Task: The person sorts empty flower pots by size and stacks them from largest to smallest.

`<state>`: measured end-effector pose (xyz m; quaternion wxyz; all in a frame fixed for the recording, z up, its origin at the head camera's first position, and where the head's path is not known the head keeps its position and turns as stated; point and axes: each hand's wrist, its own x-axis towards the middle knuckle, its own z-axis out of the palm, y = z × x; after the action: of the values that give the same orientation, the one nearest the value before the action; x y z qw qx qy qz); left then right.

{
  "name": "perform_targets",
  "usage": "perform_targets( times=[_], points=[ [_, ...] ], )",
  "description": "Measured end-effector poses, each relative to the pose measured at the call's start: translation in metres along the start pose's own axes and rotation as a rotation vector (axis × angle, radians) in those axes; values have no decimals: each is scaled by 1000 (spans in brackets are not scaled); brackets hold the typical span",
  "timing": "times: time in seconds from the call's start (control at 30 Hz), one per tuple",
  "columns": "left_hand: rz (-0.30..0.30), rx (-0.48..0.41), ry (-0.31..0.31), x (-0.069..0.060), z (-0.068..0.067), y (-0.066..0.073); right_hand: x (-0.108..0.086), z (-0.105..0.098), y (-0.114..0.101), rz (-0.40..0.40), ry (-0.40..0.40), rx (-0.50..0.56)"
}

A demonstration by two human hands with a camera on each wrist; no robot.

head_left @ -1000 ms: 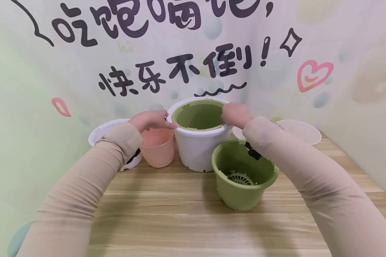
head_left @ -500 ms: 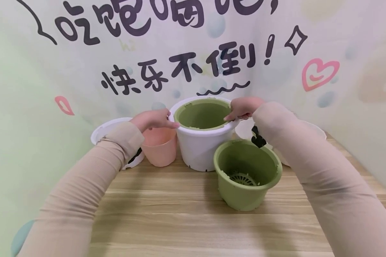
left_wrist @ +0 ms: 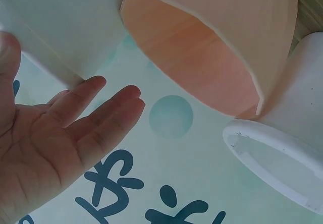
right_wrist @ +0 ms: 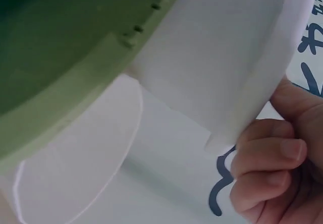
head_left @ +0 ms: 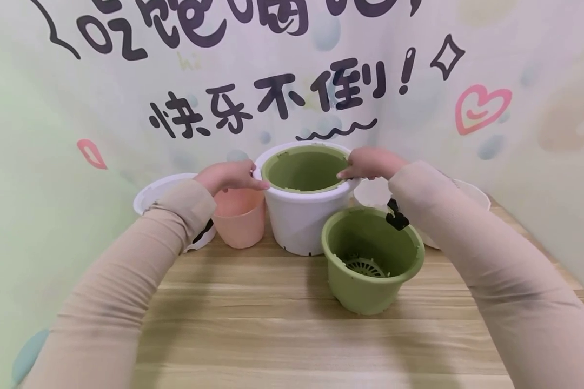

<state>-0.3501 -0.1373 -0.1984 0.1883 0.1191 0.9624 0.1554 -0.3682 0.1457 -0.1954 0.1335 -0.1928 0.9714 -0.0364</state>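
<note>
In the head view, a large white flowerpot (head_left: 304, 224) stands upright at the back of the table, with a green pot (head_left: 304, 167) nested inside it. My left hand (head_left: 231, 177) holds its left rim, thumb at the front. The left wrist view shows that hand's (left_wrist: 65, 128) other fingers extended below the rim. On the opposite side, my right hand (head_left: 373, 163) grips the rim. Curled fingers of this hand (right_wrist: 282, 168) show under the white pot's rim (right_wrist: 267, 67) in the right wrist view. Another green pot (head_left: 367, 292) stands upright in front.
A pink pot (head_left: 240, 224) stands between the held pot and a white pot (head_left: 163, 192) at far left. Behind my right forearm are a small whitish container (head_left: 372, 192) and a cream-coloured one (head_left: 474, 192). A printed wall hanging (head_left: 272, 54) closes off the back.
My right hand has shifted from the green inner pot's edge outward to the right, onto the white pot's rim. My left hand has stayed on the left rim. The pots stand where they were.
</note>
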Motion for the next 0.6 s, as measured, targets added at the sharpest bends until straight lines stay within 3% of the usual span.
perform_targets(
  times=[0.27, 0.4, 0.6],
  points=[
    [-3, -15, 1, -1, 3, -4, -20, 12, 14, 0, 62, 245],
    [-1, -29, 8, -2, 4, -5, -43, 15, 26, -9, 136, 258],
    [8, -25, 10, 0, 2, -4, -78, 34, 44, -9, 161, 232]
  ],
)
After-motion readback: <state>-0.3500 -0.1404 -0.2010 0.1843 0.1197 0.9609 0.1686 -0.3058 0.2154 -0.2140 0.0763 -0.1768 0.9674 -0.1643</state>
